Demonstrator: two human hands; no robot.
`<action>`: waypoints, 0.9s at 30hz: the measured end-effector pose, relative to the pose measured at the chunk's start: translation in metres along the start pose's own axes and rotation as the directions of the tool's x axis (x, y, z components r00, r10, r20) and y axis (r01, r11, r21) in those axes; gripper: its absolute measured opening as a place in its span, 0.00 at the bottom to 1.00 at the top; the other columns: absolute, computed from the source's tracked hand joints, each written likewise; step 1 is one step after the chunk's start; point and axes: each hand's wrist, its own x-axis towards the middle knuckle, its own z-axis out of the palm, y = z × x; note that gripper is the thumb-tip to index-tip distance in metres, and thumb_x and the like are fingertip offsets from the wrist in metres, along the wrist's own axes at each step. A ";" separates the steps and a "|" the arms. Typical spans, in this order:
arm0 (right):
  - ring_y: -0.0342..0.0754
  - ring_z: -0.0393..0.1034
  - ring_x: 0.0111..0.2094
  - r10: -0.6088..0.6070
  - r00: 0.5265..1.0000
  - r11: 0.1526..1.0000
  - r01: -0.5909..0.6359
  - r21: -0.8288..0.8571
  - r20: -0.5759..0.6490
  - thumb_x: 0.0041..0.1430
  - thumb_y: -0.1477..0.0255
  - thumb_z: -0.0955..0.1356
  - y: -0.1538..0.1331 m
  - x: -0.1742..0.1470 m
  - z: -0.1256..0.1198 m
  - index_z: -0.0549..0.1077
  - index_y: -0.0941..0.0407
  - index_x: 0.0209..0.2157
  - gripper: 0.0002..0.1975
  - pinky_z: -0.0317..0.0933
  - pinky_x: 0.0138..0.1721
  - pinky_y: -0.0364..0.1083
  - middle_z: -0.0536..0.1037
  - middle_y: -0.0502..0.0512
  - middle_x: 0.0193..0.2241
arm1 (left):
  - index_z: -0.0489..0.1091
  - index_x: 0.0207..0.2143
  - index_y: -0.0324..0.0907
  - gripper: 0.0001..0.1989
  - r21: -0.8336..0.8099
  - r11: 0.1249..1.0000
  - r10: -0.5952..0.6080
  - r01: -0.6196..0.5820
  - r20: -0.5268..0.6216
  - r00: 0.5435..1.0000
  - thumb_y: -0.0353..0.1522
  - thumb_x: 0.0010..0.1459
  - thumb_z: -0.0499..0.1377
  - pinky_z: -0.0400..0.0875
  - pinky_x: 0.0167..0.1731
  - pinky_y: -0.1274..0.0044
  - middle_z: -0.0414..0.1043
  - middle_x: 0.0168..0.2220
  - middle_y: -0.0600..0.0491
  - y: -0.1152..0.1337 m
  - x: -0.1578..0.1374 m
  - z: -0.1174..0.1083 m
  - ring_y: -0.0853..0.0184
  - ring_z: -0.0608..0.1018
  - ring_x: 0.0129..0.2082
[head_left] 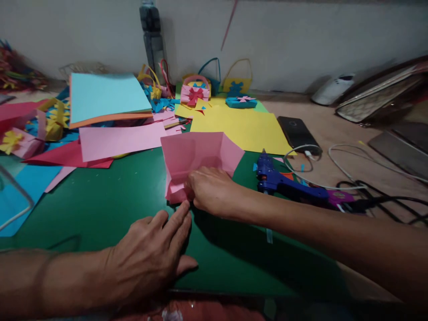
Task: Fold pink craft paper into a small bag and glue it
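Note:
A folded sheet of pink paper (197, 151) stands on the green board in front of me, its back and side flaps raised. My right hand (212, 189) reaches in from the right, closed, with its curled fingers pressed into the paper's near fold; the fingertips are partly hidden. My left hand (155, 249) lies low on the board with its fingers stretched out. Its index fingertip touches the paper's near edge beside my right hand. A blue glue gun (284, 180) rests right of the paper, its nozzle pointing away from me.
Behind lie a yellow sheet (240, 125), a pink strip (123, 140) and a stack of light-blue paper (107, 96). Small paper handbags (195, 93) stand near the wall. A phone (297, 133), a white cable (334, 185) and black cords (384, 203) occupy the right.

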 end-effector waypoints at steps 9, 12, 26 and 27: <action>0.48 0.69 0.32 -0.090 0.996 0.996 0.090 0.002 -0.017 0.49 0.77 0.64 0.002 0.007 0.005 0.74 0.58 0.27 0.06 0.49 0.24 0.42 0.77 0.56 0.27 | 0.59 0.53 0.29 0.28 -0.025 0.997 -0.072 0.075 0.098 0.993 0.43 0.60 0.46 0.73 0.32 0.67 0.61 0.54 0.33 0.003 0.002 0.004 0.54 0.74 0.40; 0.47 0.68 0.31 -0.108 0.994 0.994 0.108 0.011 -0.018 0.50 0.76 0.64 0.003 0.006 0.005 0.74 0.58 0.26 0.06 0.50 0.24 0.42 0.76 0.55 0.27 | 0.59 0.53 0.28 0.29 -0.033 0.996 -0.073 0.077 0.102 0.992 0.44 0.60 0.46 0.73 0.32 0.66 0.60 0.54 0.32 0.003 0.002 0.004 0.53 0.74 0.40; 0.45 0.67 0.25 -0.146 0.988 0.988 0.143 0.053 0.052 0.47 0.77 0.63 0.006 0.020 0.007 0.75 0.60 0.35 0.13 0.49 0.21 0.42 0.77 0.57 0.27 | 0.59 0.53 0.28 0.30 -0.038 0.995 -0.087 0.093 0.125 0.988 0.45 0.60 0.43 0.71 0.33 0.65 0.62 0.52 0.30 0.001 0.003 0.004 0.51 0.73 0.42; 0.45 0.68 0.25 -0.154 0.986 0.987 0.151 0.060 0.062 0.47 0.77 0.63 0.007 0.021 0.007 0.74 0.60 0.38 0.15 0.49 0.21 0.41 0.77 0.58 0.28 | 0.59 0.53 0.28 0.31 -0.042 0.995 -0.089 0.096 0.134 0.987 0.46 0.60 0.43 0.71 0.33 0.65 0.62 0.52 0.30 0.001 0.003 0.004 0.50 0.73 0.42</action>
